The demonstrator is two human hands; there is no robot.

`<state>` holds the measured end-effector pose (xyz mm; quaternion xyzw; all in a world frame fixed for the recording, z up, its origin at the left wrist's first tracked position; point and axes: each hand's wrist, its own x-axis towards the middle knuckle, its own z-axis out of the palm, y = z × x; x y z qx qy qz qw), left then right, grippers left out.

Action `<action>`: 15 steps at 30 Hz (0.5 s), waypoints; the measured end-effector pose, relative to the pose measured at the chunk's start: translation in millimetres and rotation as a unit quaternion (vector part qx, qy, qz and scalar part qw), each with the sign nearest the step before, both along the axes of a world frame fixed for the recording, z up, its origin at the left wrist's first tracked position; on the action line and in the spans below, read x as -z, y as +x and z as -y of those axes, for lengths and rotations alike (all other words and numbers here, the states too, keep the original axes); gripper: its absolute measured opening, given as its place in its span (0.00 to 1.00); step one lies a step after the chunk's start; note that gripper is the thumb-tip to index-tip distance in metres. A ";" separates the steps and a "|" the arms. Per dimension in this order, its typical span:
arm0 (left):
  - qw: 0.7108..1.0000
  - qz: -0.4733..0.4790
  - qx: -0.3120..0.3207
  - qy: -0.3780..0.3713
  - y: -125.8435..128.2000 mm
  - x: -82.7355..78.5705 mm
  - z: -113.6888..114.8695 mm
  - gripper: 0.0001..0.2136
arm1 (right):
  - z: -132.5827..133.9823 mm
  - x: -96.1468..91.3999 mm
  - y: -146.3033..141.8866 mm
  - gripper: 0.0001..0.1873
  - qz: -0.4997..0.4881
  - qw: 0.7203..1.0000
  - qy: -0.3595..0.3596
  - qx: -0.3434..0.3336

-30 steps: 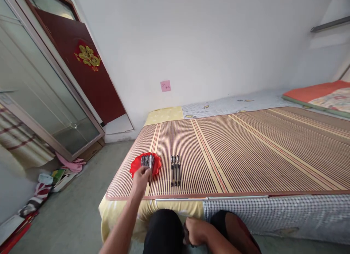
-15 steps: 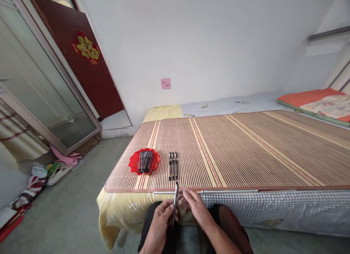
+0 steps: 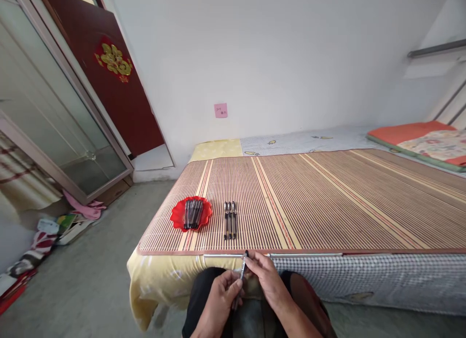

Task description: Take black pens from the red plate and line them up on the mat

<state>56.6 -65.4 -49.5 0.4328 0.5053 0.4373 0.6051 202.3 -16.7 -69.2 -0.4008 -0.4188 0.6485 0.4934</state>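
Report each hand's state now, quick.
Left hand: closed, holding a pen.
Right hand: fingers closed on the same pen, near its upper end.

The left hand (image 3: 220, 294) has gone from the red dish (image 3: 176, 215) to the front of the bed (image 3: 165, 275) with a pen (image 3: 243, 269). The right hand (image 3: 266, 276) has come up and now pinches the pen's far end.

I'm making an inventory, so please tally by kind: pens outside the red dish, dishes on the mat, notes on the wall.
Loose pens on the mat: 3
Held pen: 1
Red dish: 1
Pink note on the wall: 1
Total: 6, leaving out the overlapping pens in the dish.
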 end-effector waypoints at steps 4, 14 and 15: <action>0.999 0.039 0.015 0.003 -0.3 -10.8 -2.9 0.22 | -10.7 7.9 -1.3 0.24 -0.034 0.998 -0.039 0.037; 0.987 0.139 0.028 -0.075 -22.1 38.5 18.6 0.23 | -94.1 -23.0 93.2 0.25 -0.010 0.985 0.040 0.170; 0.987 0.149 0.010 -0.065 -24.7 35.3 16.3 0.21 | -99.6 -22.9 88.3 0.26 0.011 0.988 0.046 0.144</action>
